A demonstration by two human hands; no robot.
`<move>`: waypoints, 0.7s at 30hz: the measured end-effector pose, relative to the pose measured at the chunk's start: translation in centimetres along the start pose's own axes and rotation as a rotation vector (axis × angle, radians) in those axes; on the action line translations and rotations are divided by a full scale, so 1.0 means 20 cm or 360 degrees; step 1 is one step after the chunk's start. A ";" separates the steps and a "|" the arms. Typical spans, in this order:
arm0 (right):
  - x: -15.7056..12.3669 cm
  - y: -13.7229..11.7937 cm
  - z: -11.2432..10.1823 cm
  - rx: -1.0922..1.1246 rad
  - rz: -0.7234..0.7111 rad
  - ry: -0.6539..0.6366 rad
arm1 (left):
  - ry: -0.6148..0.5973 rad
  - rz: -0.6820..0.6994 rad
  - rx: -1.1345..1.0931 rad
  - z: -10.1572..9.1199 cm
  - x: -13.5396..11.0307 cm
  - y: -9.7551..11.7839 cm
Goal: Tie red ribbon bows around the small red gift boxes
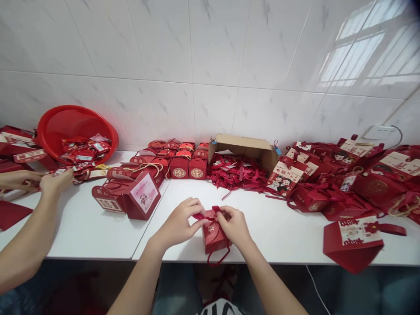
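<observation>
In front of me at the table's edge stands a small red gift box (pixel 215 238) with gold print, and a dark red cord loop hangs from its near side. A red ribbon (pixel 215 209) crosses its top. My left hand (pixel 183 221) pinches the ribbon from the left, thumb and forefinger together. From the right, my right hand (pixel 234 225) pinches the ribbon just above the lid, close to my left fingertips. The exact shape of the ribbon between the fingers is partly hidden.
A cardboard box (pixel 246 142) spills red ribbons (pixel 238 173) behind the gift box. Rows of red boxes (pixel 180 168) stand left of it; more boxes (pixel 348 197) pile up right. A red basin (pixel 78 111) holds wrapped sweets. A co-worker's hands (pixel 57 181) work at far left.
</observation>
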State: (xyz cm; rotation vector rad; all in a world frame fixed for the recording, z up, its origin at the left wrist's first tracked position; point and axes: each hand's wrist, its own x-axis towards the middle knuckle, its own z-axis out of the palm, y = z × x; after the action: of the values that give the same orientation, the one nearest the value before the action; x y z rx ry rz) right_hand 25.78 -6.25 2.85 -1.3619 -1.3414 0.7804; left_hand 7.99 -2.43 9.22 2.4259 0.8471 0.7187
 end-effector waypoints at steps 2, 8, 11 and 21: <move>0.00 -0.02 -0.01 -0.0119 -0.0139 -0.0073 | -0.0119 0.0190 0.0225 -0.05 0.08 0.04; 0.00 -0.02 -0.04 -0.0082 -0.0239 -0.0230 | -0.0150 0.0421 0.0402 0.02 0.31 0.05; 0.01 0.01 -0.03 -0.0071 -0.0187 -0.0130 | 0.0396 0.0124 0.0255 0.10 0.29 0.01; 0.02 0.05 -0.02 0.0231 -0.0051 -0.0184 | 0.0257 -0.0288 -0.0504 0.20 0.05 -0.10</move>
State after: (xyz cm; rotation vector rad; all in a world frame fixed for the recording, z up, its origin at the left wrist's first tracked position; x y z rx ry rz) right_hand 26.46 -5.84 2.16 -1.1939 -1.3645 0.9285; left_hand 10.30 -1.35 5.31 2.0052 0.9240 0.9120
